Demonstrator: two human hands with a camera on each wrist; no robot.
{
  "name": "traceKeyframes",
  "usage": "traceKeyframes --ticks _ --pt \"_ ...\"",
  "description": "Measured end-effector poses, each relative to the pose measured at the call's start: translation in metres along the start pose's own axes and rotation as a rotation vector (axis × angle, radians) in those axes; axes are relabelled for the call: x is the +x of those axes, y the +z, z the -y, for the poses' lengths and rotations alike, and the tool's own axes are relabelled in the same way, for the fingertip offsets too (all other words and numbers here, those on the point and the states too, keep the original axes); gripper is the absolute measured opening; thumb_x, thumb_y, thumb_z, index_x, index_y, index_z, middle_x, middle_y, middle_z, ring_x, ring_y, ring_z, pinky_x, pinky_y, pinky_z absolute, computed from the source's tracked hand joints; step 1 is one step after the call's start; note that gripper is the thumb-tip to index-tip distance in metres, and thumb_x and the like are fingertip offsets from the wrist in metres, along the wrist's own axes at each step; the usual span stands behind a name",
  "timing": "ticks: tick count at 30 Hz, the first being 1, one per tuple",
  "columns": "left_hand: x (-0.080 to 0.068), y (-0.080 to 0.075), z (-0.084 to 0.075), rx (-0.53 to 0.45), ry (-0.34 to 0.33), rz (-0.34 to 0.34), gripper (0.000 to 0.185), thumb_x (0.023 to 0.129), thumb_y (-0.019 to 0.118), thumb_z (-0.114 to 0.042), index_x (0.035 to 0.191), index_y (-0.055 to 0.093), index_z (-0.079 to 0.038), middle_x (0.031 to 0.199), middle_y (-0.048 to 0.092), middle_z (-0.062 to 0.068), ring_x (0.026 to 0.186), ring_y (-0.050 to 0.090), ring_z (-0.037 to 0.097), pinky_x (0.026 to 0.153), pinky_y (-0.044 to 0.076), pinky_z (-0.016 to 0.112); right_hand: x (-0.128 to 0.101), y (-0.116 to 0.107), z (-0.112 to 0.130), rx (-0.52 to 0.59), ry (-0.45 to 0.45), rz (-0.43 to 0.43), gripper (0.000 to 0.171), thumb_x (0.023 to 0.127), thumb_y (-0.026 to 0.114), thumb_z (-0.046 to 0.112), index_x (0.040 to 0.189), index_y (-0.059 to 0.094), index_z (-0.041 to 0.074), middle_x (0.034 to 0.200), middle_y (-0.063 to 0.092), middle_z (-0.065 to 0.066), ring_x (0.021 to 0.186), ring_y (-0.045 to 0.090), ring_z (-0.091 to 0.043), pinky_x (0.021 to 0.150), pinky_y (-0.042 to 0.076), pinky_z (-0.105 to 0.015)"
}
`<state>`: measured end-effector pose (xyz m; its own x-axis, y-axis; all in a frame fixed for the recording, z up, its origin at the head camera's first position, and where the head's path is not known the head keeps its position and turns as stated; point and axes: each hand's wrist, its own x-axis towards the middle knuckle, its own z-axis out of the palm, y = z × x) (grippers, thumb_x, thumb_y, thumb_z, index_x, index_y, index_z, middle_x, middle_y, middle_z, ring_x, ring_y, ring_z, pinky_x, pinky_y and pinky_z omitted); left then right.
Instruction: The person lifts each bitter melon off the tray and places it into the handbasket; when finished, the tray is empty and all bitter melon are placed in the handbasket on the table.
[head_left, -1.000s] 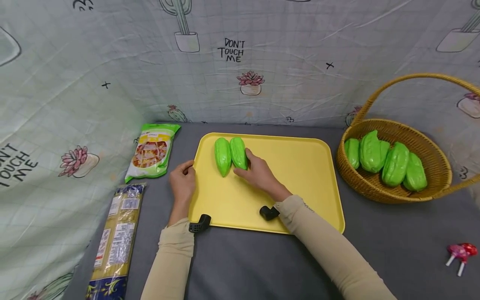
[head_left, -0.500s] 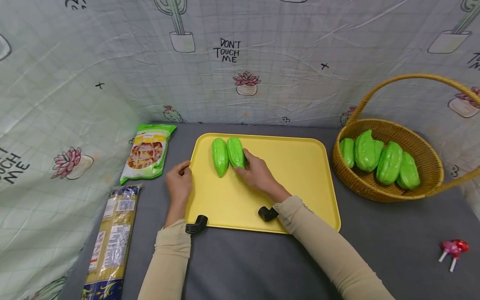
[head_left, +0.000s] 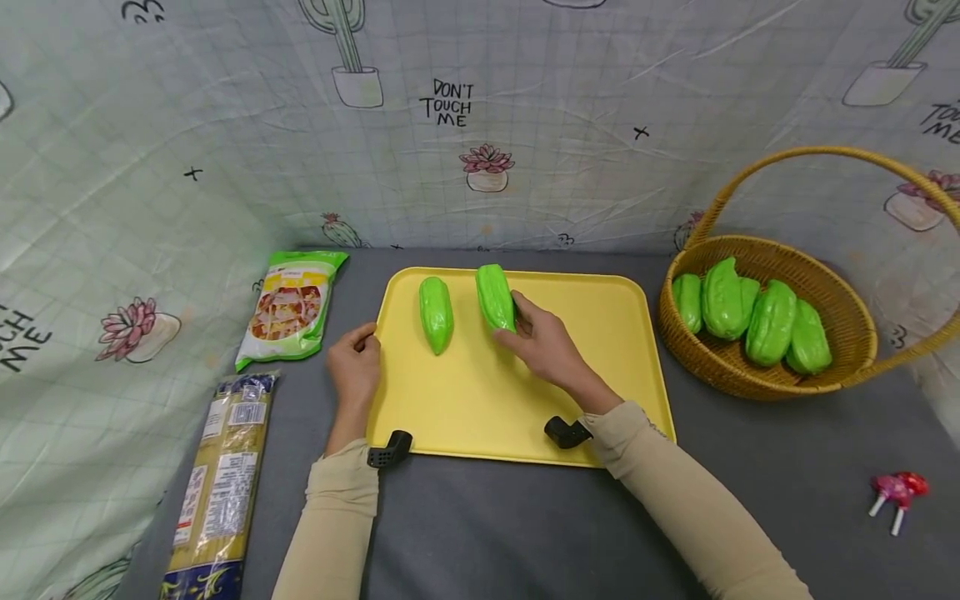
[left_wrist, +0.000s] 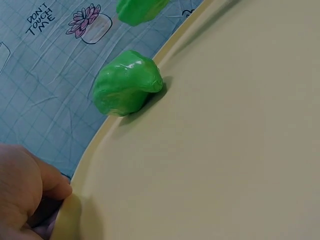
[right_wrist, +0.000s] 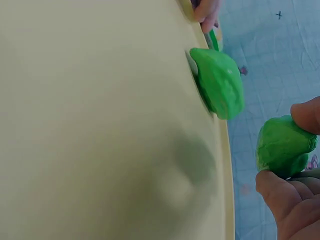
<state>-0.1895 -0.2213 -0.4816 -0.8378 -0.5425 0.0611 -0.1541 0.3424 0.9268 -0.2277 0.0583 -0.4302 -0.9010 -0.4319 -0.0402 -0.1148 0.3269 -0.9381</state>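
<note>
On the yellow tray, right hand: right hand (head_left: 546, 343) gripping one green gourd (head_left: 496, 297) between thumb and fingers, holding it lifted just off the tray (head_left: 600, 333), judging by the right wrist view.
Beside the tray's left edge, left hand: left hand (head_left: 354, 369) pinching the rim with curled fingers, steadying it.
Resting alone on the tray: second green gourd (head_left: 436, 314) lying flat near the far left corner, apart from the held one.
Sitting to the right: wicker basket (head_left: 855, 371) holding about four more gourds (head_left: 750, 310), packed side by side.
Progress, as a judgement: two gourds showing out at the tray, one set down, one in the grip; most remaining in the basket.
Lying on the grey table: green snack bag (head_left: 292, 307) and pasta packet (head_left: 219, 483) at left, red lollipops (head_left: 896, 492) at far right.
</note>
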Motion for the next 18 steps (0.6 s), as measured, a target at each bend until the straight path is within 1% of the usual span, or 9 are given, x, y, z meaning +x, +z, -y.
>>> traceKeyframes --ticks 3,8,14,18 --pt "0.001 -0.002 0.0 0.019 0.009 -0.003 0.031 0.102 0.052 -0.004 0.126 0.07 0.005 0.128 0.067 0.027 0.12 0.063 0.039 0.097 0.051 0.048 -0.005 -0.006 -0.001 -0.01 -0.009 -0.018 0.079 0.102 0.062 0.017 0.162 0.015 -0.001 0.166 0.028 -0.022 0.15 0.038 -0.032 0.115 0.042 -0.042" --pt "0.001 -0.002 0.0 0.019 0.011 -0.004 0.031 0.102 0.052 -0.004 0.125 0.07 0.006 0.127 0.068 0.027 0.119 0.064 0.038 0.094 0.051 0.045 -0.006 -0.01 -0.003 -0.031 -0.026 -0.035 0.079 0.101 0.063 0.016 0.162 0.015 -0.003 0.165 0.027 -0.024 0.149 0.038 -0.033 0.113 0.043 -0.041" --pt "0.0 -0.001 -0.001 0.011 0.007 -0.006 0.031 0.101 0.052 -0.003 0.125 0.07 0.006 0.127 0.068 0.028 0.12 0.063 0.039 0.096 0.052 0.047 -0.014 -0.013 0.002 -0.005 -0.039 -0.061 0.078 0.101 0.064 0.017 0.162 0.018 0.002 0.165 0.031 -0.021 0.148 0.04 -0.03 0.113 0.044 -0.038" --pt "-0.001 0.0 -0.002 0.009 0.004 -0.01 0.031 0.101 0.053 -0.003 0.125 0.07 0.005 0.127 0.068 0.027 0.118 0.064 0.039 0.094 0.052 0.045 -0.02 -0.014 0.011 0.034 -0.076 -0.072 0.077 0.101 0.064 0.017 0.163 0.02 0.005 0.165 0.032 -0.017 0.148 0.042 -0.028 0.111 0.044 -0.037"
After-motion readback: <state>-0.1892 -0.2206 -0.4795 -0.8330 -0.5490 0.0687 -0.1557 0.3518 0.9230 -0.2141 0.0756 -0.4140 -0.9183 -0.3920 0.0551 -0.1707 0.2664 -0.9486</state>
